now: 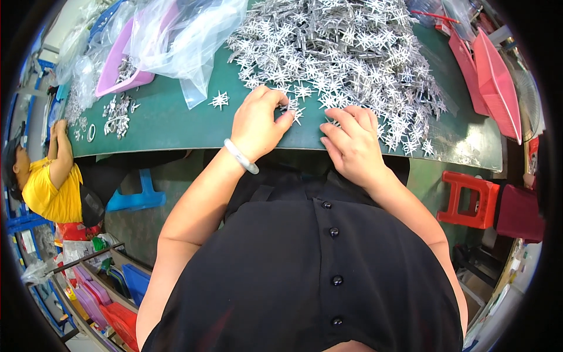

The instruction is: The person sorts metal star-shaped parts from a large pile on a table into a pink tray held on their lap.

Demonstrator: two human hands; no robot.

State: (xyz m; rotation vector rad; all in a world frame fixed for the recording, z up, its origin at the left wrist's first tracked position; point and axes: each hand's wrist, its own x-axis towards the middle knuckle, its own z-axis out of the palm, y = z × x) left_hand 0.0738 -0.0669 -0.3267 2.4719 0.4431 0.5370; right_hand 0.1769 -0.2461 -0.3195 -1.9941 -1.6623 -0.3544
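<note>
A large heap of silver star-shaped metal pieces (340,53) covers the far middle of the green table (176,126). My left hand (258,123), with a pale bangle on its wrist, is closed at the heap's near edge. Its thumb and forefinger pinch a star-shaped metal piece (296,111). To its right, my right hand (355,144) has bent fingers by the table's near edge, beside the heap. A small silver bit shows between those fingers, but most of it is hidden. One loose star piece (219,100) lies left of my left hand.
A pink-purple bin (111,79) and clear plastic bags (176,41) stand at the far left, near small metal parts (117,114). Pink baskets (495,82) lean at the right. A red stool (469,199) is below. A person in yellow (53,188) works at the left end.
</note>
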